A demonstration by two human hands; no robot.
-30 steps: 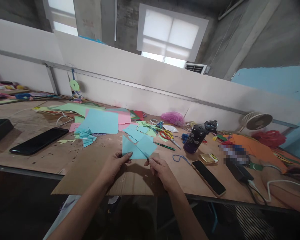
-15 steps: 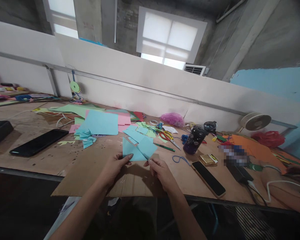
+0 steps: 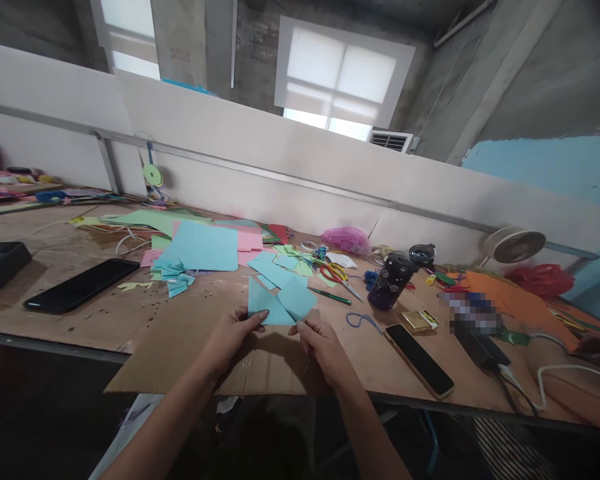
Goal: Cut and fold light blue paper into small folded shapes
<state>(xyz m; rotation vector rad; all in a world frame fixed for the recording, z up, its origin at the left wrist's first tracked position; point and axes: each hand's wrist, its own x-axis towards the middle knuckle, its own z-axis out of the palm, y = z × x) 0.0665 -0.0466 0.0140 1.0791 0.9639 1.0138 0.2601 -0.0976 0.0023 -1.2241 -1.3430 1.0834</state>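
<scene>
Between my two hands is a light blue piece of paper (image 3: pixel 280 303), folded so that flaps cross and held above a brown cardboard sheet (image 3: pixel 180 353). My left hand (image 3: pixel 240 333) pinches its lower left edge, thumb on top. At the lower right corner, the thumb and fingers of my right hand (image 3: pixel 316 339) are closed on the same paper. Just behind it lie more light blue paper pieces (image 3: pixel 267 268). A green pen (image 3: pixel 333 296) and scissors with red and yellow handles (image 3: pixel 343 280) rest to the right.
A black phone (image 3: pixel 83 285) lies left; another phone (image 3: pixel 420 360) lies right, near a dark tumbler (image 3: pixel 390 283) and a gold box (image 3: pixel 417 321). Coloured sheets (image 3: pixel 205 247) are piled behind. Another person's arm (image 3: pixel 560 373) rests at the far right beside a white cable (image 3: pixel 540 383).
The whole view has shifted slightly. Both hands keep their hold on the folded blue paper, which looks nearly the same as before.
</scene>
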